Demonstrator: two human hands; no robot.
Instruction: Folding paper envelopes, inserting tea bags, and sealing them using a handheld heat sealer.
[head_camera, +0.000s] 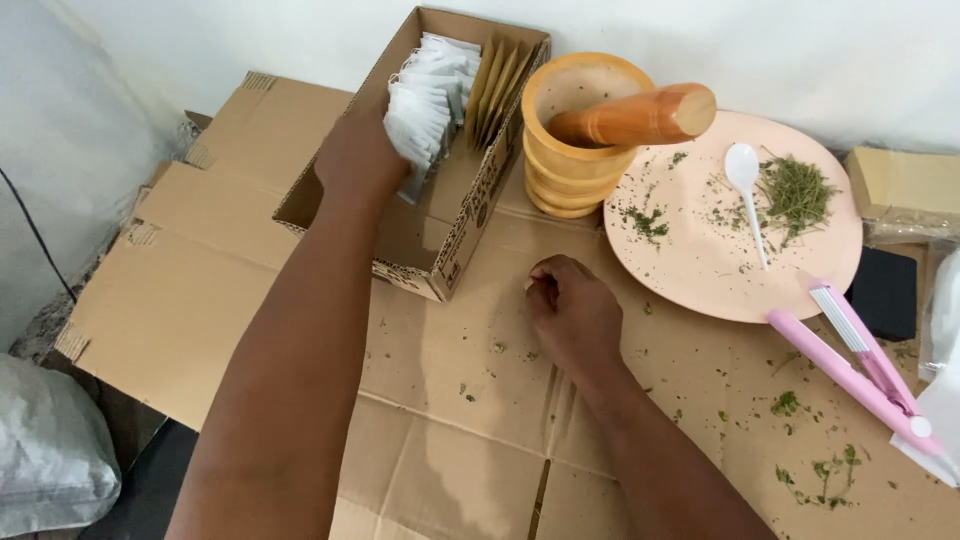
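White paper sachets (428, 95) stood packed on edge in a row inside the open cardboard box (425, 262), and the row's long axis ran with the box's own length, from the near left up toward the far right corner, where a few brown envelopes (497, 78) leaned behind them. My left hand (362, 150) reached into the box, resting against the near end of that row; my fingers were buried among the sachets, so I could not tell how tightly they gripped. My right hand (572, 310) lay curled into a loose fist on the flattened cardboard sheet (200, 280), just in front of the box. Further right stood a wooden mortar (570, 140), its pestle (635, 118) pointing right, then a pink plate (715, 265) with dried herbs (795, 192) and a white spoon (745, 185), then a pink sealing tool (860, 365).
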